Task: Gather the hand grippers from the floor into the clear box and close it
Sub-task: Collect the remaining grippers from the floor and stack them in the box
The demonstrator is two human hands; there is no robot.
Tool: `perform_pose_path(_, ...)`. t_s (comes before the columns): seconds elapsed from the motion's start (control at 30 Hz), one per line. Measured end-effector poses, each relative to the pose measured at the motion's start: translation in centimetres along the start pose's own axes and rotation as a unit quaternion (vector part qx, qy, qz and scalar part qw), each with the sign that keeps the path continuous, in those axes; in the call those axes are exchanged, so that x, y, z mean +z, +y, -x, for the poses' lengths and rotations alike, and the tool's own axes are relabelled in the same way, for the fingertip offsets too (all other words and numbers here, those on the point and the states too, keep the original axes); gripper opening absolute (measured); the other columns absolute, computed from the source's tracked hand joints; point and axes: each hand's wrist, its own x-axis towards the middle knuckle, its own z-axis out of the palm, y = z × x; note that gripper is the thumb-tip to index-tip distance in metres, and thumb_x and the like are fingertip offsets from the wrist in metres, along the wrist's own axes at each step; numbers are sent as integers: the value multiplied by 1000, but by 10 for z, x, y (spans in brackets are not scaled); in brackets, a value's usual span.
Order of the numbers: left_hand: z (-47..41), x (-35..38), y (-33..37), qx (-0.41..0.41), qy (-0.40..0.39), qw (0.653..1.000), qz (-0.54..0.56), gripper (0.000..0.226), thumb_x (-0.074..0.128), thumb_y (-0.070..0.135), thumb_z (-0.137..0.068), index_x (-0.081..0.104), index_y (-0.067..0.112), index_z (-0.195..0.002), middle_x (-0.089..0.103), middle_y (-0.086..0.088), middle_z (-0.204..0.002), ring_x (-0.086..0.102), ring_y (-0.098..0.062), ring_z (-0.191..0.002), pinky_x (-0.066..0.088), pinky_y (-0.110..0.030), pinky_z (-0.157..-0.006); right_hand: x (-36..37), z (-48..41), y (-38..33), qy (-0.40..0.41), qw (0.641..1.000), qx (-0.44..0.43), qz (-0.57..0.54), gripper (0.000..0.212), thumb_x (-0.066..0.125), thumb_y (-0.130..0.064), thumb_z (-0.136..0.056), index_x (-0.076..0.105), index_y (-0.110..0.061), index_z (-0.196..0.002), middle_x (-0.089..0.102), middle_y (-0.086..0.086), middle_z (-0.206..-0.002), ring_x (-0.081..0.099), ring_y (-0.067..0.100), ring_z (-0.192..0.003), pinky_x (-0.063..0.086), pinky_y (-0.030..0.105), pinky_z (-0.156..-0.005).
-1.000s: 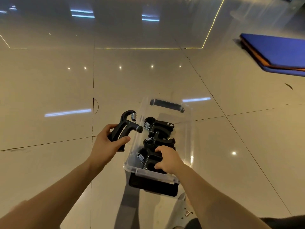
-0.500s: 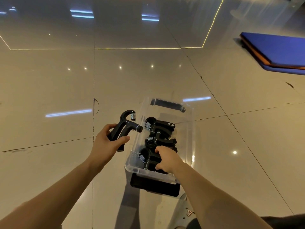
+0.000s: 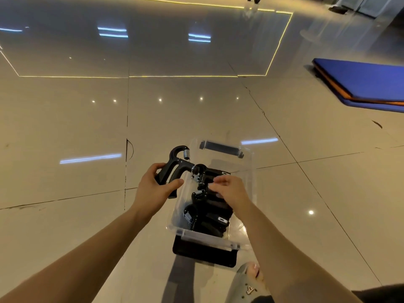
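Hand grippers point(image 3: 209, 219) number four: three lie in a row inside the one clear box point(image 3: 209, 237) on the floor point(image 3: 65, 127), and the fourth hand gripper point(image 3: 175, 169) is clamped by its handles in the left hand point(image 3: 153, 191) at the box's left rim. Right hand point(image 3: 229, 189) hovers over the row, fingers loosely bent, apparently holding nothing. Loading is in hand; the next move likely calls for seating the fourth in the far gap, then closing the open box.

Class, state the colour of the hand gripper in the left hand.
The hand gripper is black, its spring silver; head view.
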Motion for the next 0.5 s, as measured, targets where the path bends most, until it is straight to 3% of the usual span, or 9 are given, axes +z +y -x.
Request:
perform_pose_path(0.07, -1, 6, 4, 4, 10, 1000, 7, 52, 84, 22, -81, 56, 26, -125, 69, -3, -102, 72, -19, -85, 60, -22, -62, -11, 6, -37, -26, 988, 7, -151, 30, 74, -25, -91, 68, -8, -115, 73, 12, -110, 72, 26, -103, 60, 39, -91)
perform_pose_path(0.13, 0, 13, 9, 12, 14, 1000, 2, 54, 85, 23, -80, 56, 26, -125, 69, 1, -101, 72, -16, -85, 60, -22, -61, -14, 12, -65, -77, 978, 5, -192, 36, 69, -34, -94, 66, -6, -117, 75, 15, -107, 74, 30, -100, 60, 44, -89)
perform_pose_path(0.27, 4, 23, 16, 31, -4, 999, -9, 54, 85, 26, -80, 53, 30, -124, 67, 7, -100, 71, -5, -80, 58, -19, -59, -3, 21, -84, -119, 980, -14, -158, 23, 69, -16, -95, 69, -4, -114, 75, 21, -103, 75, 32, -90, 62, 46, -85)
perform_pose_path(0.4, -4, 13, 25, 8, -50, 997, -62, 45, 79, 38, -85, 60, 25, -122, 71, -2, -96, 71, -14, -80, 53, -17, -63, -10, 21, -87, -87, 987, -54, -122, 17, 67, -1, -93, 70, -5, -110, 73, 25, -100, 73, 26, -79, 64, 38, -78)
perform_pose_path(0.5, -16, -2, 40, -22, 45, 996, -68, 37, 70, 49, -90, 70, 17, -108, 70, -4, -92, 65, -17, -78, 48, -24, -64, -13, 21, -92, -81, 990, -103, -56, 24, 70, 1, -90, 71, -6, -113, 74, 18, -97, 74, 25, -80, 63, 37, -80)
